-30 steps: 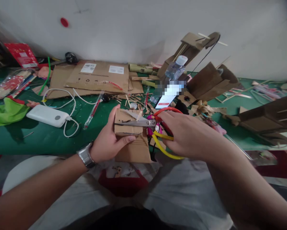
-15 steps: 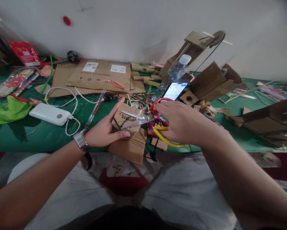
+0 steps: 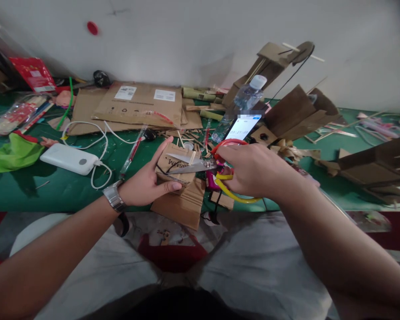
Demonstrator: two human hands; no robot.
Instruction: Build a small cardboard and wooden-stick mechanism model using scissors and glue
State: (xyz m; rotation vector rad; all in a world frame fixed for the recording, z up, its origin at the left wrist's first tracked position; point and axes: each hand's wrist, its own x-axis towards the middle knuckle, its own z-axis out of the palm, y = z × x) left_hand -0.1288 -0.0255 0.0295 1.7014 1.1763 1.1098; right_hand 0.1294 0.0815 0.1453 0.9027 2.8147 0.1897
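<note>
My left hand [image 3: 148,180], wearing a metal wristwatch [image 3: 114,197], grips a small cardboard piece [image 3: 171,165] between its thumb and fingers. Dark printed characters and a black strip show on the piece, and a short wooden stick [image 3: 192,158] stands up at it. Scissors [image 3: 204,166] with one red and one yellow handle are in my right hand [image 3: 253,166]. Their blades are parted and lie across the cardboard piece. Under it sits a larger torn cardboard sheet [image 3: 181,209], reaching past the table's front edge. A magenta object [image 3: 212,180] is partly hidden beneath the scissors.
Behind my hands on the green table [image 3: 79,195] are a lit phone [image 3: 243,128], a water bottle [image 3: 248,95] and flattened cardboard [image 3: 136,106]. A white power bank [image 3: 69,158] with its cable lies left. Cardboard structures [image 3: 300,109] stand right, among scattered sticks.
The scissor blades have come a little closer together over the cardboard piece. My right hand has shifted slightly to the right; my left hand stays nearly in place.
</note>
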